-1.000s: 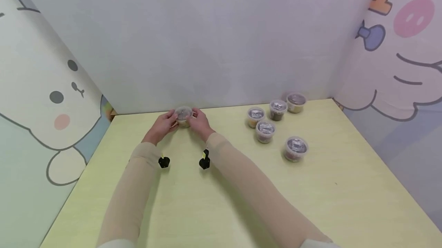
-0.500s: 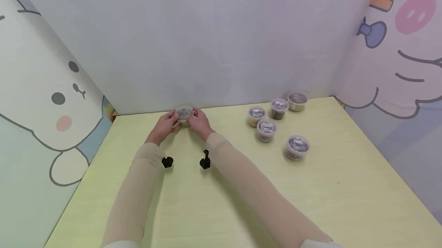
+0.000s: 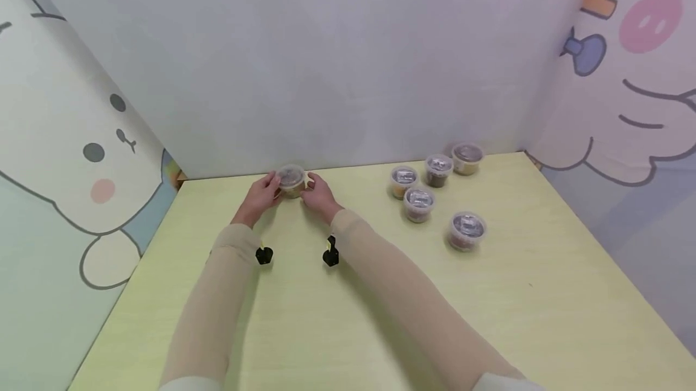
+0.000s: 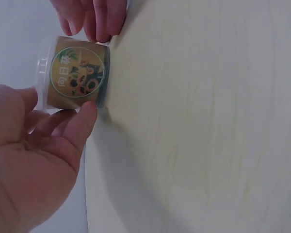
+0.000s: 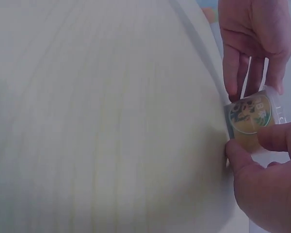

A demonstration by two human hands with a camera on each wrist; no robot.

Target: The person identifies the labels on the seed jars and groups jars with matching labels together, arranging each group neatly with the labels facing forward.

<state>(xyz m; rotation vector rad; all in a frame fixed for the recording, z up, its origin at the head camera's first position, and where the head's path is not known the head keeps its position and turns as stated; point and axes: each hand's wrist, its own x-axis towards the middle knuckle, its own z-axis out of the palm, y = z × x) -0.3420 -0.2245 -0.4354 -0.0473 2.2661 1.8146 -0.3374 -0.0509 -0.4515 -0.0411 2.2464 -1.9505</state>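
A small clear lidded tub point(image 3: 291, 180) with a round green-and-yellow label stands upright at the table's twelve o'clock edge.

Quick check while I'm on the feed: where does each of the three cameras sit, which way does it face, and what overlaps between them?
Head: worn high, faces forward and down over the yellow table; shows both sleeved forearms, left hand and right hand around the small tub, five more tubs to the right.
Left wrist: low behind the left hand, faces the tub's label; right fingertips show.
Right wrist: low behind the right hand, faces the tub; left hand shows.
Shared: all see the tub, both hands and the table.
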